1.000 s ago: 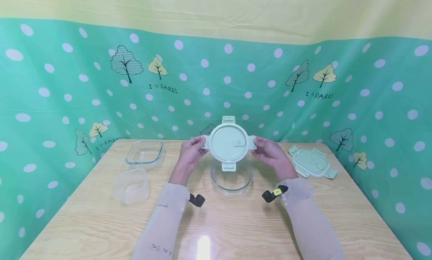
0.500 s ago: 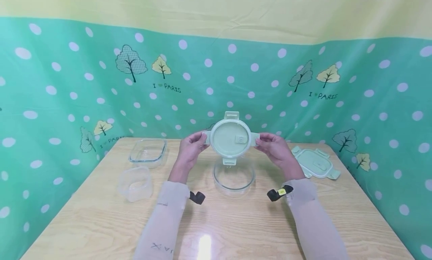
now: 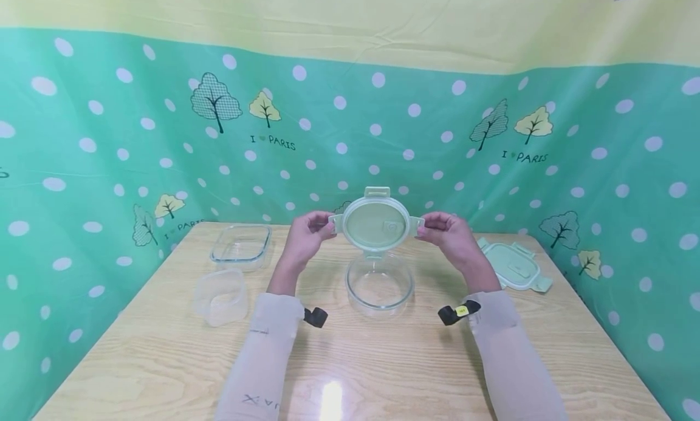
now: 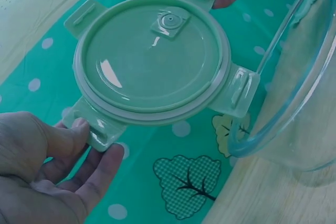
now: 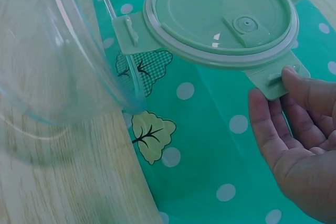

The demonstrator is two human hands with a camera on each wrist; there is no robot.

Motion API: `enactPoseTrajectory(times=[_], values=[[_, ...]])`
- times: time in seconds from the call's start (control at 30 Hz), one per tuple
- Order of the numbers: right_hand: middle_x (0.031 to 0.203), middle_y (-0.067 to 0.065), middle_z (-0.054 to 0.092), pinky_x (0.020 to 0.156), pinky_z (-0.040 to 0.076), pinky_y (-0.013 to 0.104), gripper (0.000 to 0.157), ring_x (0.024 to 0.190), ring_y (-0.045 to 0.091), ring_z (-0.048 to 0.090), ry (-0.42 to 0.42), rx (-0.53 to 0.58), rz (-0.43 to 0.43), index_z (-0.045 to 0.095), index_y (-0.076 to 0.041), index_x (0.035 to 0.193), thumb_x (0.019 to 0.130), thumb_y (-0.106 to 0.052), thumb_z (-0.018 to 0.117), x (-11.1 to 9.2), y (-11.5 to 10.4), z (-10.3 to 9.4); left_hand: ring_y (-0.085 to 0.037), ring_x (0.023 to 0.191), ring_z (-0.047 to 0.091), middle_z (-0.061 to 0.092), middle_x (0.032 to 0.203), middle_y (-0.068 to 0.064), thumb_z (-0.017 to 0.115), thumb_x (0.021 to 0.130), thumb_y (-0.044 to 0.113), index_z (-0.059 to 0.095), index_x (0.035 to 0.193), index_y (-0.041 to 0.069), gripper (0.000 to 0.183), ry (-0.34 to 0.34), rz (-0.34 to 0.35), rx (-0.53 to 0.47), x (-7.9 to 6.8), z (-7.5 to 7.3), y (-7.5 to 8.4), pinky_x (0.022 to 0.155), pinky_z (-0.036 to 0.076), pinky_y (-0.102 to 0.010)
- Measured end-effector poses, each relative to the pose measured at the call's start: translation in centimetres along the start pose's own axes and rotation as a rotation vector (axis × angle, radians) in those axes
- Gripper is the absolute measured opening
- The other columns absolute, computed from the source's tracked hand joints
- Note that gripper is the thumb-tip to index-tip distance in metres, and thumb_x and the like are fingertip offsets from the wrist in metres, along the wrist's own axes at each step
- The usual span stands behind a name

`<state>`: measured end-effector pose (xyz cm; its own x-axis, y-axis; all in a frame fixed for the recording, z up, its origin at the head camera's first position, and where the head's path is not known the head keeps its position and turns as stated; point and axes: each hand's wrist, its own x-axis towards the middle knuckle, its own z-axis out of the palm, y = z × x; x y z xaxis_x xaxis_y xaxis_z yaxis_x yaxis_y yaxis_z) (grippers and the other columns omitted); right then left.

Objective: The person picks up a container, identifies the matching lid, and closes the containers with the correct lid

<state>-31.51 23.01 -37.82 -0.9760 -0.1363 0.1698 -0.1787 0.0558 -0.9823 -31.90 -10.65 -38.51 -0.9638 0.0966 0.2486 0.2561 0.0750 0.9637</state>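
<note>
That round lid (image 3: 374, 225) has tipped flatter; left hand (image 3: 306, 239) and right hand (image 3: 452, 237) each pinch a tab (image 4: 97, 124), glass bowl (image 3: 380, 307) below, between them.

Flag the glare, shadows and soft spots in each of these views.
Head view: white glare on the table near the bottom edge, with a faint shadow along the inner side of the right sleeve; left wrist view: bright white reflections on the round lid; right wrist view: smaller white glints on that lid, while the glass bowl looks hazy.
</note>
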Motion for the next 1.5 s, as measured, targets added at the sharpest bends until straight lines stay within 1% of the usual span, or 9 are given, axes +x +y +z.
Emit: enactPoseTrajectory(times=[0.13,0.33,0.5,0.63,0.87,1.07,1.27,1.37,1.5], values=[[0.095,0.0,0.071,0.091,0.061,0.035,0.02,0.087,0.013,0.072,-0.005,0.015,-0.021,0.065,-0.001,0.109,0.092,0.003,0.073,-0.1,-0.4,-0.1,-0.031,0.105,0.069,0.069,0.112,-0.015,0.065,0.099,0.003,0.069,0.119,0.001,0.021,0.0,0.025,0.048,0.0,-0.2,0.6,0.09,0.061,-0.031],[0.097,-0.001,0.07,0.09,0.061,0.032,0.021,0.088,0.013,0.072,-0.001,0.002,-0.04,0.064,-0.001,0.11,0.092,0.003,0.073,-0.4,-1.0,-0.1,-0.032,0.105,0.07,0.071,0.11,-0.014,0.068,0.098,0.003,0.071,0.117,0.002,0.02,0.018,0.051,0.094,-0.1,-0.2,1.4,0.094,0.06,-0.039],[0.099,-0.001,0.071,0.088,0.061,0.029,0.024,0.089,0.012,0.072,-0.001,-0.041,-0.076,0.063,0.003,0.113,0.092,0.001,0.074,-0.5,-1.1,-0.2,-0.027,0.105,0.069,0.073,0.11,-0.012,0.068,0.097,0.004,0.073,0.115,0.004,0.018,0.041,0.085,0.151,-0.3,-0.2,1.9,0.092,0.06,-0.037],[0.101,0.001,0.072,0.087,0.061,0.028,0.025,0.091,0.012,0.071,-0.004,-0.098,-0.128,0.065,0.004,0.113,0.091,0.0,0.075,-0.5,-0.9,-0.3,-0.026,0.105,0.07,0.073,0.109,-0.013,0.068,0.097,0.002,0.072,0.113,0.003,0.016,0.043,0.103,0.185,-0.3,-0.1,1.9,0.093,0.06,-0.036],[0.102,0.008,0.073,0.081,0.061,0.025,0.018,0.093,0.012,0.07,-0.009,-0.29,-0.202,0.07,0.001,0.109,0.093,-0.004,0.075,-0.4,-0.9,-0.3,-0.027,0.109,0.068,0.072,0.113,-0.013,0.067,0.097,0.001,0.072,0.113,0.003,0.017,0.025,0.097,0.205,-0.2,-0.3,1.5,0.096,0.059,-0.037],[0.104,0.018,0.07,0.081,0.061,0.024,0.016,0.094,0.014,0.07,-0.054,-0.332,-0.243,0.07,0.002,0.108,0.092,0.001,0.073,-0.4,-1.1,-0.2,-0.026,0.112,0.067,0.071,0.119,-0.01,0.066,0.098,0.001,0.073,0.116,0.006,0.019,0.008,0.094,0.23,-0.2,-0.6,1.1,0.099,0.057,-0.038],[0.105,0.023,0.07,0.082,0.061,0.024,0.015,0.095,0.019,0.07,-0.079,-0.363,-0.23,0.07,0.002,0.107,0.092,0.004,0.071,-0.4,-1.0,-0.1,-0.027,0.113,0.067,0.071,0.116,-0.009,0.064,0.098,-0.004,0.072,0.111,0.005,0.018,-0.038,0.159,0.355,-0.2,-0.6,0.4,0.097,0.058,-0.035],[0.105,0.022,0.07,0.082,0.061,0.024,0.014,0.095,0.021,0.07,-0.078,-0.419,-0.228,0.071,0.0,0.106,0.093,0.004,0.07,-0.5,-0.7,0.0,-0.027,0.113,0.067,0.071,0.115,-0.009,0.063,0.097,-0.007,0.071,0.109,0.005,0.019,-0.068,0.203,0.425,-0.1,-0.5,0.1,0.096,0.059,-0.034],[0.104,0.019,0.071,0.082,0.062,0.027,0.014,0.095,0.025,0.071,-0.083,-0.504,-0.258,0.071,0.001,0.106,0.092,0.006,0.07,-0.7,-0.4,0.1,-0.028,0.112,0.067,0.07,0.114,-0.012,0.06,0.097,-0.01,0.068,0.112,0.002,0.021,-0.131,0.284,0.568,-0.1,-0.5,-0.2,0.096,0.059,-0.036]])
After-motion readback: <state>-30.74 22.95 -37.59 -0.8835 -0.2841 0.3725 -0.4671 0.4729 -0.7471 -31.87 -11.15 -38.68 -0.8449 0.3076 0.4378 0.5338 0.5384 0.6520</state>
